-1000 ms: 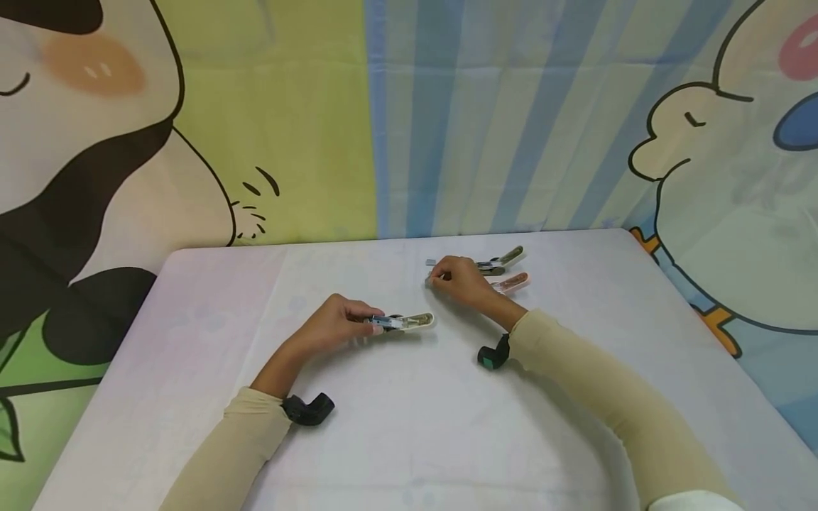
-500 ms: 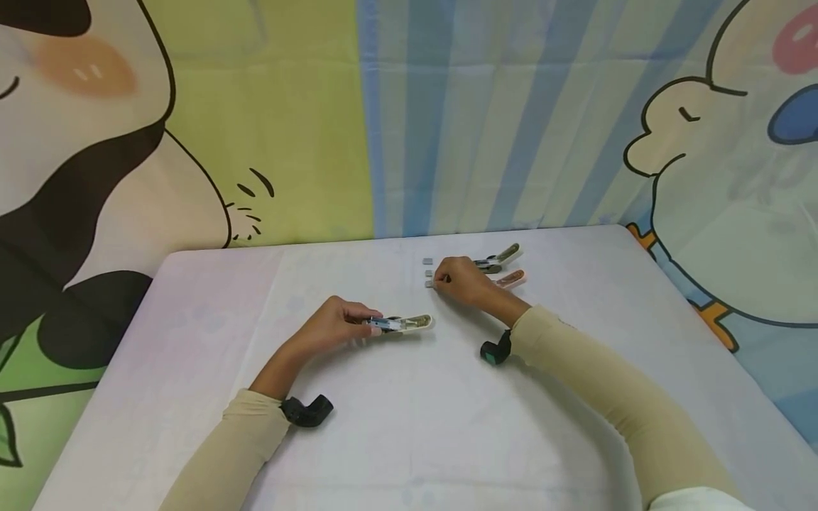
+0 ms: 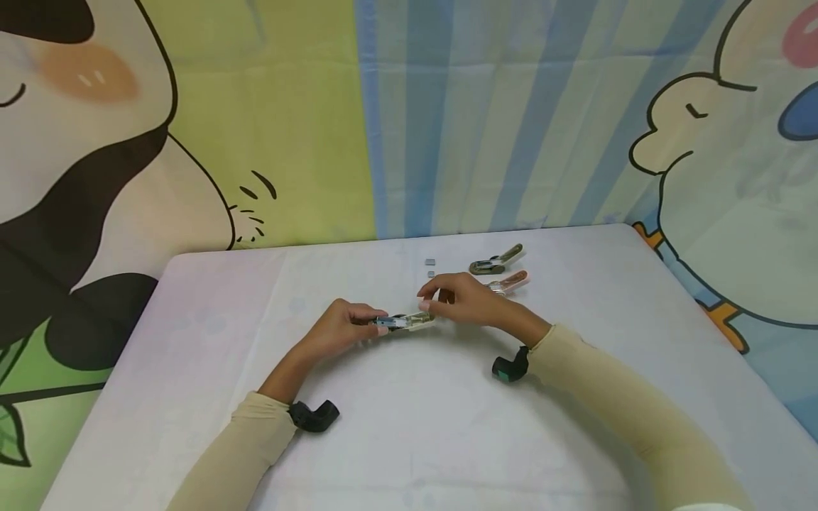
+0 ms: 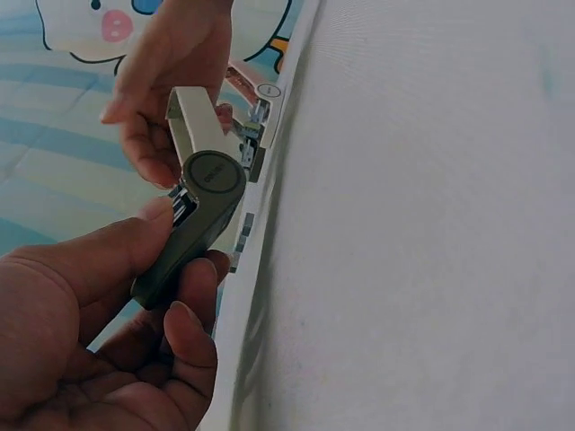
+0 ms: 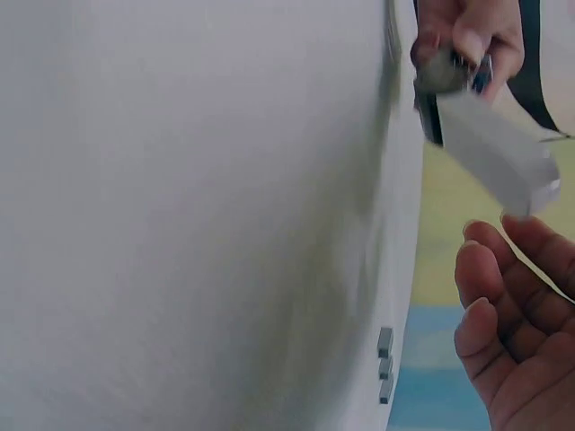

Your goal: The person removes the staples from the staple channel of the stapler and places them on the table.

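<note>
My left hand point(image 3: 335, 330) grips a stapler point(image 4: 211, 184) by its dark green base, thumb on one side and fingers curled under the other. The stapler's pale top arm point(image 5: 499, 153) is swung up away from the base, baring the metal inside. Close to the raised arm's far end is my right hand point(image 3: 466, 301). Its fingers point(image 5: 481, 269) are loosely bent and spread, with nothing seen between them in the right wrist view; I cannot tell whether they touch the stapler. Several small grey staple strips point(image 5: 385, 343) lie on the table, partly hidden by my right hand in the head view.
Beyond my right hand, a dark green stapler point(image 3: 495, 262) and a pink stapler point(image 3: 511, 282) lie spread on the white-covered table point(image 3: 409, 419). A cartoon-printed curtain point(image 3: 434, 128) hangs behind the table's far edge.
My right hand has left the staple strips and come nearer, to the end of the held stapler. The left hand keeps its grip, almost unmoved.
</note>
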A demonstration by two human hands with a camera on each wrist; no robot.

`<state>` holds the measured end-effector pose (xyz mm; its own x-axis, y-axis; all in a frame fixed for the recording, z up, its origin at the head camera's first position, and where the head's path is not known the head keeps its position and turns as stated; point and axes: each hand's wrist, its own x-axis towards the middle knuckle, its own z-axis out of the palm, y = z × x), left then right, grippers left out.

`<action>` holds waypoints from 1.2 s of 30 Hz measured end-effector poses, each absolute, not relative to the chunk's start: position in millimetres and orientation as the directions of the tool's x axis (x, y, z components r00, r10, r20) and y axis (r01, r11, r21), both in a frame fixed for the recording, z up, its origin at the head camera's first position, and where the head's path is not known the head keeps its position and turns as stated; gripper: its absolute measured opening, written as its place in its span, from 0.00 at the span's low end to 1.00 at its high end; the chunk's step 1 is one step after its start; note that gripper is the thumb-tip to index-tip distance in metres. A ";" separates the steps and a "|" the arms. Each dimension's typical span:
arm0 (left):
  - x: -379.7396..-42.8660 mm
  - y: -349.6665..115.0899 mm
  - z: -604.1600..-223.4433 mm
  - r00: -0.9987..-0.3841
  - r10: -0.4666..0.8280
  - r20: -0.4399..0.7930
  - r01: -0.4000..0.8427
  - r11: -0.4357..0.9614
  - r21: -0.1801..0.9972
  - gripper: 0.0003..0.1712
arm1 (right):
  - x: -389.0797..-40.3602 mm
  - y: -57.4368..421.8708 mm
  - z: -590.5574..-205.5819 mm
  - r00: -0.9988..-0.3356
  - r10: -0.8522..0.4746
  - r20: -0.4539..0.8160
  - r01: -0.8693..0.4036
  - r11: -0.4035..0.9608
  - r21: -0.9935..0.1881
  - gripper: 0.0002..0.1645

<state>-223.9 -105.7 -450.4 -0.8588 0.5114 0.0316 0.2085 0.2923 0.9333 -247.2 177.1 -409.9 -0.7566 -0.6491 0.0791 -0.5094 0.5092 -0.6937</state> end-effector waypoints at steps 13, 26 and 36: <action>-219.0 -87.4 -445.4 -0.838 0.543 0.058 0.239 0.268 0.933 0.16 | -226.6 198.2 -395.6 -0.697 -0.708 0.114 -0.613 0.506 -0.606 0.13; -223.1 -42.0 -440.2 -0.698 0.711 0.079 0.518 0.426 0.742 0.12 | -212.5 234.8 -382.3 -0.683 -0.730 -0.013 -0.594 0.565 -0.573 0.11; -234.1 15.6 -437.4 -0.664 0.745 0.061 0.582 0.464 0.667 0.13 | -212.7 275.3 -378.5 -0.752 -0.655 -0.074 -0.553 0.687 -0.471 0.13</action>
